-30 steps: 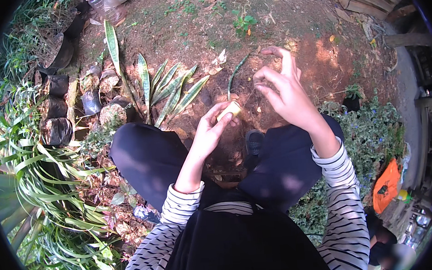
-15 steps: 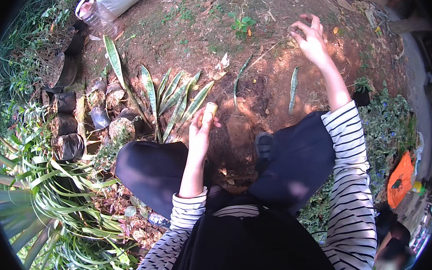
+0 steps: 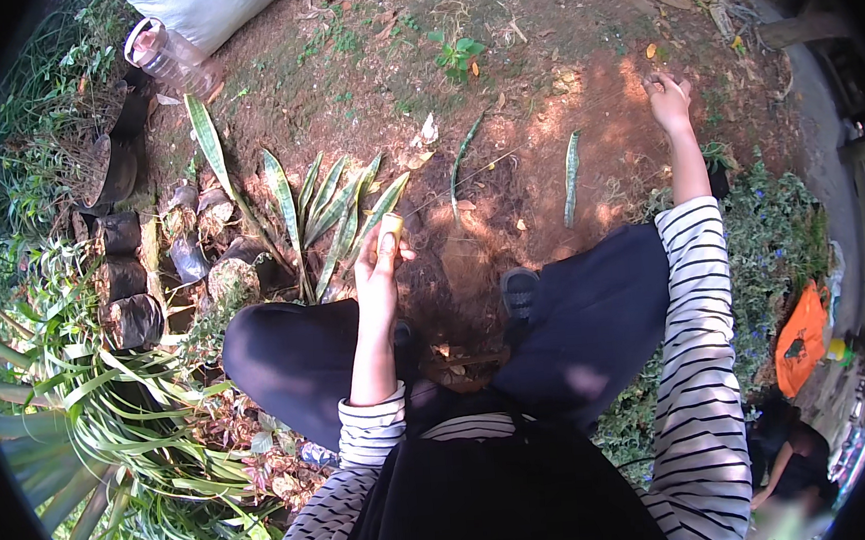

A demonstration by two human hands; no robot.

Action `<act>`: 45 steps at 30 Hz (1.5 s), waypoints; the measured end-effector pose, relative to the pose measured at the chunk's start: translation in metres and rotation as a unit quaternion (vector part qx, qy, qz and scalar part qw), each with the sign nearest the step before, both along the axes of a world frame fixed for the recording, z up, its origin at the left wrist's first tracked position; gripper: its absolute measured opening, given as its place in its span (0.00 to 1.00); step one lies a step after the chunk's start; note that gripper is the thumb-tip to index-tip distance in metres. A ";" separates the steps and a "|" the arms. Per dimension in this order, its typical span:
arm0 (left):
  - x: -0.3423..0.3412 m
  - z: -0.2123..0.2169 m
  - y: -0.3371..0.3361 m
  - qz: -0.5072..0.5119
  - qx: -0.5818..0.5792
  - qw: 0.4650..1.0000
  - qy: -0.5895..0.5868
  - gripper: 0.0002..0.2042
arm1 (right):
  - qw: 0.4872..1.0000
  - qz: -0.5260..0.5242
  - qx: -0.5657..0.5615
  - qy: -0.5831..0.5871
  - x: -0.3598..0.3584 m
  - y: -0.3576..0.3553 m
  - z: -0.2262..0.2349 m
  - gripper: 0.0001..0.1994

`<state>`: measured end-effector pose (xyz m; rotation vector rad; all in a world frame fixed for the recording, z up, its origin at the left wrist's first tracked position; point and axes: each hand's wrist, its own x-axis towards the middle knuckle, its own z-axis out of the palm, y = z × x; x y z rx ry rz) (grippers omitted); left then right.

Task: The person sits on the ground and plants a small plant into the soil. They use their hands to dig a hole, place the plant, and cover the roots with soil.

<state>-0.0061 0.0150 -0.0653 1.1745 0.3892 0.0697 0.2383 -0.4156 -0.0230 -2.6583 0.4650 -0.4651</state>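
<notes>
The left hand (image 3: 375, 276) is clamped on a small pale-yellow roll (image 3: 389, 228), which it holds at the near right edge of the clump (image 3: 330, 215) of striped leaves; whether roll and clump touch cannot be told. The right hand (image 3: 670, 100) is stretched out well to the right of the clump, above the soil (image 3: 627, 176), its fingers curled; whether the fingertips are together or apart, or pinch anything, cannot be told. A thin strand (image 3: 495, 162) shows right of the clump, its ends too fine to follow. Also to the right are a curved leaf (image 3: 462, 158), near the clump, and a straight leaf (image 3: 571, 178), farther off. A tall leaf (image 3: 204, 135) leans left of the clump, with black bags (image 3: 135, 321) farther left. Beyond the clump, toward the left, a clear bottle (image 3: 172, 62) is beside a white sack (image 3: 214, 12). Far to the clump's right is an orange bag (image 3: 801, 345).
</notes>
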 end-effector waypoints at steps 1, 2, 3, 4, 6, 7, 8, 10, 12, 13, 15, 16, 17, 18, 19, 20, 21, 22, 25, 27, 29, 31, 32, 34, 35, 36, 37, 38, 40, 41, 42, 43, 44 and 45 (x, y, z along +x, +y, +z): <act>0.000 0.002 -0.001 0.001 0.002 1.000 0.001 0.19 | 1.000 -0.006 -0.001 0.004 -0.002 0.000 -0.001 0.12; -0.001 0.004 -0.004 0.013 0.004 1.000 0.010 0.18 | 1.000 -0.011 -0.002 0.008 -0.004 0.000 -0.003 0.12; -0.001 0.004 -0.003 0.010 -0.001 1.000 0.008 0.19 | 1.000 -0.016 -0.003 0.011 -0.005 0.000 -0.003 0.12; -0.001 0.002 -0.002 0.006 -0.006 1.000 0.005 0.19 | 1.000 -0.021 -0.006 0.017 -0.005 0.000 -0.003 0.12; -0.002 0.003 -0.001 0.009 -0.015 1.000 -0.002 0.19 | 0.999 -0.030 -0.013 0.029 -0.006 -0.002 -0.005 0.12; -0.002 0.006 -0.002 0.015 -0.019 1.000 -0.006 0.19 | 0.999 -0.019 -0.007 0.049 -0.005 -0.004 -0.007 0.13; -0.002 0.007 -0.002 0.021 -0.023 0.999 -0.011 0.19 | 0.998 -0.009 0.000 0.068 -0.005 -0.005 -0.011 0.13; -0.001 0.002 0.000 0.021 -0.027 0.999 -0.027 0.19 | 0.987 0.041 0.009 0.155 0.002 -0.026 -0.026 0.16; 0.002 -0.005 -0.001 0.002 -0.044 0.998 -0.036 0.19 | 0.950 0.114 0.015 0.290 0.009 -0.065 -0.043 0.20; -0.002 -0.004 0.003 0.007 -0.042 0.998 -0.038 0.19 | 0.952 0.114 0.026 0.283 0.007 -0.043 -0.043 0.21; -0.007 -0.003 0.008 0.013 -0.042 0.998 -0.045 0.18 | 0.955 0.109 0.048 0.270 -0.007 0.003 -0.032 0.24; -0.007 0.000 0.006 -0.003 -0.041 0.998 -0.047 0.18 | 0.958 0.134 0.003 0.253 -0.014 0.018 -0.017 0.24; -0.009 0.003 0.005 -0.014 -0.033 0.998 -0.053 0.18 | 0.958 0.162 -0.041 0.235 -0.020 0.033 -0.001 0.24; -0.008 0.006 0.003 -0.028 -0.028 0.997 -0.059 0.18 | 0.955 0.186 -0.086 0.217 -0.028 0.047 0.013 0.24; -0.007 0.007 0.002 -0.043 -0.022 0.997 -0.065 0.18 | 0.953 0.225 -0.062 0.195 -0.035 0.062 0.022 0.24; -0.007 0.005 0.002 -0.051 -0.025 0.996 -0.064 0.18 | 0.948 0.265 -0.037 0.172 -0.043 0.079 0.029 0.23; -0.006 0.005 0.001 -0.055 -0.040 0.995 -0.078 0.20 | 0.941 0.304 -0.012 0.149 -0.051 0.098 0.035 0.22; -0.007 0.008 0.001 -0.056 -0.052 0.993 -0.091 0.21 | 0.918 0.358 0.039 0.167 -0.063 0.124 0.041 0.22; -0.007 0.019 -0.005 -0.075 -0.113 0.984 -0.120 0.24 | 0.811 0.530 0.147 0.200 -0.110 0.196 0.058 0.25; -0.008 0.024 -0.008 -0.087 -0.155 0.976 -0.123 0.24 | 0.758 0.551 0.244 0.252 -0.137 0.229 0.051 0.31; -0.011 0.023 -0.005 -0.120 -0.165 0.971 -0.128 0.21 | 0.679 0.585 0.334 0.292 -0.154 0.249 0.036 0.36; -0.012 0.022 -0.002 -0.155 -0.163 0.965 -0.135 0.19 | 0.628 0.609 0.378 0.303 -0.165 0.261 0.020 0.38; -0.012 0.025 -0.004 -0.142 -0.132 0.972 -0.129 0.17 | 0.581 0.617 0.431 0.311 -0.168 0.264 0.007 0.35; -0.013 0.021 -0.001 -0.159 -0.134 0.971 -0.117 0.17 | 0.630 0.644 0.317 0.295 -0.166 0.264 0.006 0.31; -0.014 0.019 0.000 -0.168 -0.136 0.970 -0.110 0.16 | 0.652 0.654 0.258 0.286 -0.166 0.264 0.006 0.30; -0.013 0.022 -0.001 -0.180 -0.126 0.970 -0.107 0.14 | 0.697 0.640 0.197 0.256 -0.166 0.263 0.017 0.25; -0.013 0.021 -0.001 -0.175 -0.097 0.973 -0.111 0.13 | 0.690 0.623 0.188 0.316 -0.160 0.261 0.027 0.20; -0.011 0.020 -0.003 -0.169 -0.068 0.976 -0.116 0.12 | 0.684 0.629 0.167 0.330 -0.153 0.258 0.032 0.16; -0.008 0.017 -0.002 -0.159 -0.032 0.979 -0.124 0.09 | 0.697 0.632 0.116 0.318 -0.146 0.251 0.039 0.10; -0.008 0.016 -0.001 -0.146 -0.009 0.984 -0.102 0.09 | 0.696 0.627 0.123 0.327 -0.144 0.248 0.045 0.09; -0.006 0.014 -0.002 -0.134 0.012 0.988 -0.082 0.09 | 0.712 0.635 0.124 0.272 -0.141 0.244 0.042 0.10; -0.005 0.013 -0.003 -0.120 0.033 0.990 -0.062 0.10 | 0.726 0.642 0.124 0.216 -0.140 0.240 0.040 0.10; -0.003 0.012 -0.003 -0.102 0.027 0.993 -0.049 0.10 | 0.738 0.623 0.127 0.229 -0.138 0.234 0.041 0.10; -0.002 0.010 -0.002 -0.081 0.022 0.996 -0.035 0.11 | 0.747 0.606 0.129 0.241 -0.137 0.233 0.051 0.11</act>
